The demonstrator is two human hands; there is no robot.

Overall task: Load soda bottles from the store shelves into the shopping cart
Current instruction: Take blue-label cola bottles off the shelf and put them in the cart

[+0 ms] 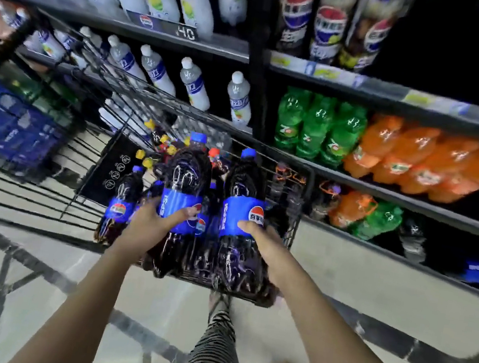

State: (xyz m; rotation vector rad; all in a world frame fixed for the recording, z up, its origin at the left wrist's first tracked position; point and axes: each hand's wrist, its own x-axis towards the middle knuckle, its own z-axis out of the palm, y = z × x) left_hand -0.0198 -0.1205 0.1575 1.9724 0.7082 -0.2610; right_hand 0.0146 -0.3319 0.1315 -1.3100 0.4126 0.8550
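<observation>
The left grip [159, 222] and right grip [257, 242] each wrap a cola bottle, left bottle [187, 173] and right bottle [242, 188], over the cart [307, 198] at 12 o'clock; best lowered upright, one at a time, into free gaps

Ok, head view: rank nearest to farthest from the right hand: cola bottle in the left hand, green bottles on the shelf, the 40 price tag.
1. Cola bottle in the left hand, alongside.
2. Green bottles, shelf ahead and right.
3. Price tag, higher shelf edge, up and left.
</observation>
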